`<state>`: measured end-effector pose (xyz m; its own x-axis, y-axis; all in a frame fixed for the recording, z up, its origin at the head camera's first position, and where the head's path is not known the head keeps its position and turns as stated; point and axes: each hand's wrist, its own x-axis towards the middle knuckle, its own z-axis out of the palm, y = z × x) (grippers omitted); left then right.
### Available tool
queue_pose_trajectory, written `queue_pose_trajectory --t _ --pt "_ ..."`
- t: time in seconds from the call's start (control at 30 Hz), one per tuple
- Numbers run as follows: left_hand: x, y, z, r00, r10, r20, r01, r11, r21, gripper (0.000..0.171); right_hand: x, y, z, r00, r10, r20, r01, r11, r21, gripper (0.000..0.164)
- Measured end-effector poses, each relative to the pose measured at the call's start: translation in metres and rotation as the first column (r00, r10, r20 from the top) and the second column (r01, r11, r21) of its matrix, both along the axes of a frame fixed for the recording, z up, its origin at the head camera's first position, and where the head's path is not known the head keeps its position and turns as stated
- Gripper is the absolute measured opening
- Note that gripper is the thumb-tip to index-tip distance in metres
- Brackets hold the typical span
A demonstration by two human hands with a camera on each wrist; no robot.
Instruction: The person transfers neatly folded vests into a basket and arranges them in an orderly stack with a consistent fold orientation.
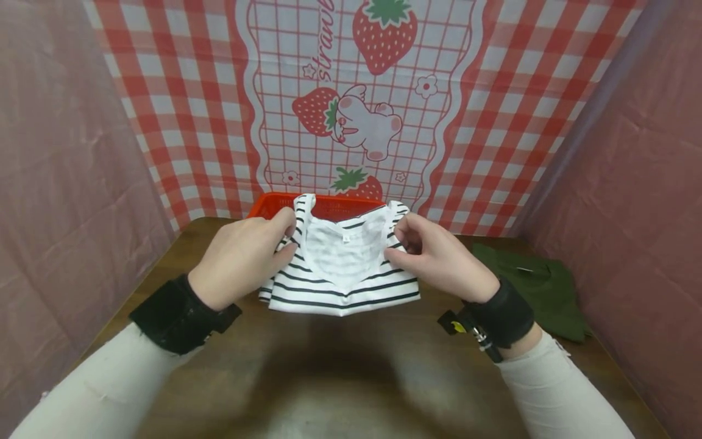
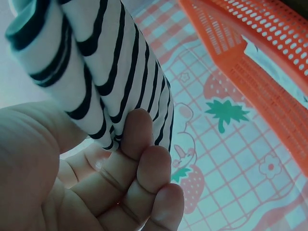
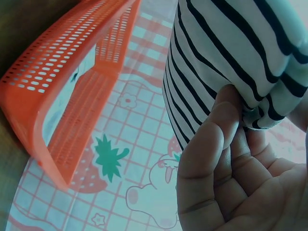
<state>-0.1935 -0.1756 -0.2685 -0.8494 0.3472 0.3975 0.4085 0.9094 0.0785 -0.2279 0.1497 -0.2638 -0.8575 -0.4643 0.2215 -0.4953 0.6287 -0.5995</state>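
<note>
A white shirt with black stripes (image 1: 345, 292) hangs between the two hands, its neckline facing the head camera and its lower part folded. My left hand (image 1: 244, 256) pinches the shirt's left shoulder side between thumb and fingers. On the opposite side, my right hand (image 1: 439, 253) pinches the other shoulder edge. Both wrist views show the striped cloth gathered in folds at the fingertips. The shirt is held up off the table, with a shadow below it.
Behind the shirt stands an orange-red perforated basket (image 1: 269, 204), with some pale cloth inside (image 3: 60, 108). A folded dark green garment (image 1: 540, 292) lies at the right of the wooden table (image 1: 219, 390). A strawberry-patterned checked cloth (image 1: 186, 91) hangs at the back; pink curtains flank both sides.
</note>
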Motion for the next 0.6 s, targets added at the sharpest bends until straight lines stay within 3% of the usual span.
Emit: queue_pose_trajectory --t 0.23,0.6 --pt "-0.014 -0.004 0.012 0.999 0.035 0.033 -0.036 0.999 0.01 0.04 -0.014 -0.007 0.009 1.0 -0.015 0.002 0.015 1.0 -0.008 0.031" --pt "-0.041 -0.011 0.016 0.997 0.047 0.059 -0.047 0.999 0.009 0.035 -0.04 -0.019 0.009 0.999 -0.047 0.017 0.047 0.999 0.011 0.03"
